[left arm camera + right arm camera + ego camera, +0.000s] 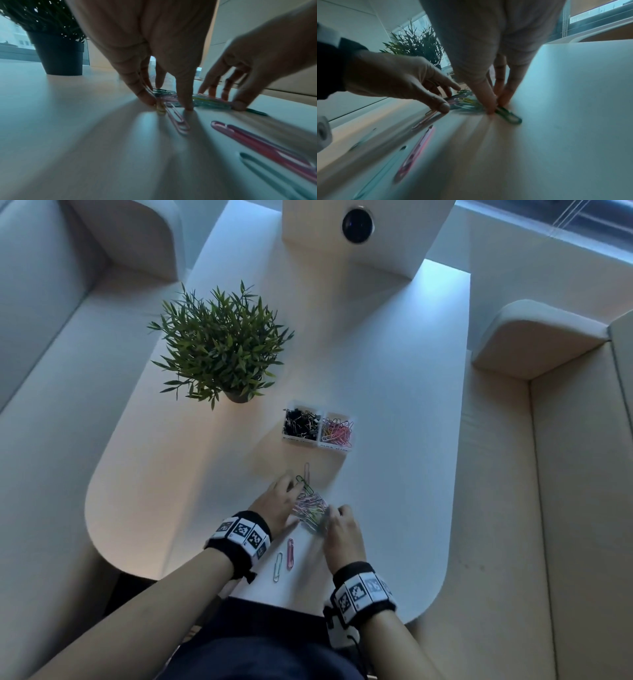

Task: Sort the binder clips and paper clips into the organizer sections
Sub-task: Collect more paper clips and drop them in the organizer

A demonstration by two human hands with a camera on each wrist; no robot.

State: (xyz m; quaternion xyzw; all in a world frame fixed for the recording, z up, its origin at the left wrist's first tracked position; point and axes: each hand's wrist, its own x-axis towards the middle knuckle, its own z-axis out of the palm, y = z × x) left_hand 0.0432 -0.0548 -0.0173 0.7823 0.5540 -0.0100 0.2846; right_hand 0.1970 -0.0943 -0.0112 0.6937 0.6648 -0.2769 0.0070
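Note:
A clear two-section organizer (318, 444) stands mid-table, with black binder clips (300, 422) in its left section and coloured paper clips (337, 430) in its right. A pile of coloured paper clips (310, 506) lies between my hands. My left hand (279, 501) sits on the pile's left side, straight fingers (145, 94) spread and tips on the table. My right hand (496, 105) pinches clips at the pile's right edge, thumb and fingers meeting over a green clip (508, 116). Loose pink (290, 554) and blue (277, 567) clips lie nearer me, and a pink one (306, 470) lies beyond the pile.
A potted plant (222, 344) stands at the back left of the white table (394, 474). Beige seats flank the table on both sides. A white block with a round black lens (357, 225) sits at the far end.

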